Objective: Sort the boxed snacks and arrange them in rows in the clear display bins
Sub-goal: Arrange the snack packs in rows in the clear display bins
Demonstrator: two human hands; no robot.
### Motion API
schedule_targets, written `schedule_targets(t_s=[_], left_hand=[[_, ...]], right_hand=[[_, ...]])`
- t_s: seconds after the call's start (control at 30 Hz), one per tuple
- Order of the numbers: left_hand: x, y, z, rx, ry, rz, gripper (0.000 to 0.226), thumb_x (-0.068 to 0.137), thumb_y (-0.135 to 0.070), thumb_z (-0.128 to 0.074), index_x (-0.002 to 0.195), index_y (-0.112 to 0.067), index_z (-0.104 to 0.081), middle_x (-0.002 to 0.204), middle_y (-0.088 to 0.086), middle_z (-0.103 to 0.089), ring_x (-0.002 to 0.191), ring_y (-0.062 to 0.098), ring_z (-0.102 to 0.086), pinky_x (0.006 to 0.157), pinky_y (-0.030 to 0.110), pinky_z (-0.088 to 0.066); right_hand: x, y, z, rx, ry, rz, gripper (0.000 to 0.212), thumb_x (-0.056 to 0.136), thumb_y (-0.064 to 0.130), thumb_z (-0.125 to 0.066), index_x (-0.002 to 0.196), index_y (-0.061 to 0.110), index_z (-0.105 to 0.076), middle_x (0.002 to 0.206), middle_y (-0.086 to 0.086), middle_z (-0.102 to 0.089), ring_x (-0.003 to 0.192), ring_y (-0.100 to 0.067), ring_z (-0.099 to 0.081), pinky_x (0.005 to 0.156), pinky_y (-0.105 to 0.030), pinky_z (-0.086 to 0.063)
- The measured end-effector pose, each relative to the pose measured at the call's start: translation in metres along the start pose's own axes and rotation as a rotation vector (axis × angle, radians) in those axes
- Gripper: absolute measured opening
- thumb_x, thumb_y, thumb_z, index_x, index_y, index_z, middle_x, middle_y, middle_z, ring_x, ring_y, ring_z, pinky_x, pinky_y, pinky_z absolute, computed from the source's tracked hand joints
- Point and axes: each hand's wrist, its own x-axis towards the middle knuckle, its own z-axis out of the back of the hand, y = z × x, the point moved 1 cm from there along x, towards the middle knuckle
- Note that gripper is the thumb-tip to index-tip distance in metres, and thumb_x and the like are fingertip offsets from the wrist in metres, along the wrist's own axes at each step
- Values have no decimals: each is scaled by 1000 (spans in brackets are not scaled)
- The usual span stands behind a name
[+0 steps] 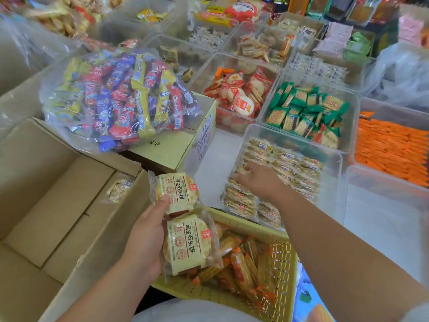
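Your left hand [146, 240] clamps two biscuit packets [185, 242] at six o'clock, ready stock; your right hand [257, 180], fingers spread flat, probably squares rows in the three-o'clock bin [335, 177].

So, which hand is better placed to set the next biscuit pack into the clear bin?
Right, probably. The right hand lies on the packed rows inside the clear bin and holds nothing; the left hand grips two biscuit packs nearer the body, and could pass them over.
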Motion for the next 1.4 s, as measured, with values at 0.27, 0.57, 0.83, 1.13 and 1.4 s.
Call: schedule_targets(t_s=[0.27, 0.57, 0.83, 1.13, 1.4], left_hand=[[-3, 1, 6, -12, 2, -12, 29, 99, -42, -59, 117, -24, -74, 107, 13, -79, 93, 34, -78, 62, 49, -63], [-8, 0, 1, 17, 40, 1, 27, 97, -46, -60, 105, -30, -80, 112, 15, -78, 100, 37, -76, 79, 58, -61], [-18, -15, 1, 36, 39, -30, 28, 91, -49, -65, 105, -30, -80, 109, 15, -78, 94, 37, -77, 63, 47, -62], [-16, -22, -8, 189, 243, 159, 45, 83, -50, -73, 116, -19, -77, 118, 23, -74, 102, 44, -74, 71, 47, -62], [-9, -12, -18, 261, 271, 190, 51, 82, -49, -78, 118, -13, -76, 116, 26, -73, 96, 40, -74, 82, 51, -60]], right_hand=[[-8, -14, 1, -41, 165, 146, 73, 88, 70, -58, 152, 41, -37, 160, 5, -37, 142, -22, -41, 110, -38, -35], [-4, -12, 3, -267, 212, 121, 76, 90, 79, -38, 156, 44, -23, 163, 1, -33, 147, -31, -33, 118, -49, -29], [-35, 10, 9, -360, -88, 296, 79, 92, 72, -46, 158, 36, -23, 160, -2, -35, 149, -30, -24, 118, -57, -23], [-115, 36, -12, -365, -365, 965, 67, 85, 35, -76, 146, 37, -48, 159, -3, -39, 143, -32, -40, 109, -54, -42], [-125, 13, -8, -61, -431, 872, 36, 97, 26, -58, 127, 8, -66, 128, -7, -63, 131, -25, -53, 110, -42, -43]])
